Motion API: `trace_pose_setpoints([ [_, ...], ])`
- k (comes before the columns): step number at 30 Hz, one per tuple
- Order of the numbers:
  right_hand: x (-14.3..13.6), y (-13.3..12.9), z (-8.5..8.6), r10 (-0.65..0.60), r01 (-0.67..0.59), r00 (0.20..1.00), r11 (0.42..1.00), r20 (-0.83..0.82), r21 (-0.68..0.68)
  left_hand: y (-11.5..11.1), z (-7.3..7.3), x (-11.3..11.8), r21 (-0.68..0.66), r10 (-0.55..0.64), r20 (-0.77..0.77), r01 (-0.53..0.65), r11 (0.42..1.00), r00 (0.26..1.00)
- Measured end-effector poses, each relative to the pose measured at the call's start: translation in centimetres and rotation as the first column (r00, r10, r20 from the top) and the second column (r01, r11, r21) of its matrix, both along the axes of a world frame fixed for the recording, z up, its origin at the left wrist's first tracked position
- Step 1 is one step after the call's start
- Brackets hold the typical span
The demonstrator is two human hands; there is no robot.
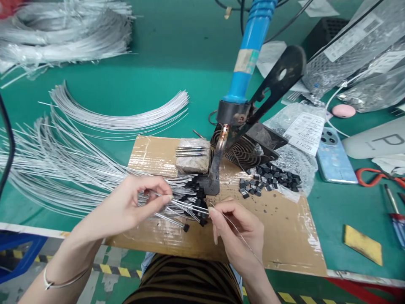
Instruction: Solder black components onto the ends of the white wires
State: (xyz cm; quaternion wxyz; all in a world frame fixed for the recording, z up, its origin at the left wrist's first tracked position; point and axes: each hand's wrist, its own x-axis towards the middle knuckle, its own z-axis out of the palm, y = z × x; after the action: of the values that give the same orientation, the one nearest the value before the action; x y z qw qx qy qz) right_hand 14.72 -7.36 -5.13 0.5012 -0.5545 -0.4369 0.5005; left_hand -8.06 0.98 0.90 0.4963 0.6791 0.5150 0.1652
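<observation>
Our left hand [139,200] pinches thin silvery-white wires [186,205] over a brown cardboard sheet [284,236]; our right hand [240,226] pinches their ends and, apparently, a fine grey strand [242,237].

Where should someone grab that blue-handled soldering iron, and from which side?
Probably the blue handle, fingers closing around it from the person's left: it slants upward, the black bracket lies to its right, and the bare metal shaft below may be hot.
</observation>
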Motion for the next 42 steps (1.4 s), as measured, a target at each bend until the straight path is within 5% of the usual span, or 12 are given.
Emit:
trace_pose_setpoints([
  [6, 0.3, 0.0, 0.1, 0.081, -0.096, 0.987, 0.99, 0.136, 0.103, -1.9, -0.3, 3.7, 0.04, -0.144, -0.033, 0.145, 0.989, 0.989],
  [11, 0.1, 0.1, -0.2, 0.058, -0.078, 0.987, 0.988, 0.151, 0.132, -1.7, -1.3, 5.2, -0.162, -0.05, 0.102, 0.066, 0.985, 0.994],
  [17, 1.1, 0.8, -0.7, -0.291, 0.287, 0.937, 0.957, -0.191, -0.046, -1.0, -1.2, 5.4, -0.32, 0.161, 0.254, -0.075, 0.945, 0.954],
  [22, 1.7, 0.8, -0.6, -0.146, 0.121, 0.873, 0.989, -0.465, -0.084, -0.8, -1.2, 5.4, -0.338, 0.212, 0.265, -0.115, 0.934, 0.941],
  [30, -0.3, 0.4, -0.3, -0.141, 0.127, 0.968, 0.989, -0.206, -0.081, -0.9, -1.2, 5.7, -0.308, 0.233, 0.273, -0.144, 0.94, 0.933],
  [42, -0.3, 1.2, 0.1, -0.051, 0.041, 0.985, 0.997, -0.163, -0.067, -1.5, -1.5, 5.4, -0.303, 0.192, 0.226, -0.118, 0.946, 0.955],
])
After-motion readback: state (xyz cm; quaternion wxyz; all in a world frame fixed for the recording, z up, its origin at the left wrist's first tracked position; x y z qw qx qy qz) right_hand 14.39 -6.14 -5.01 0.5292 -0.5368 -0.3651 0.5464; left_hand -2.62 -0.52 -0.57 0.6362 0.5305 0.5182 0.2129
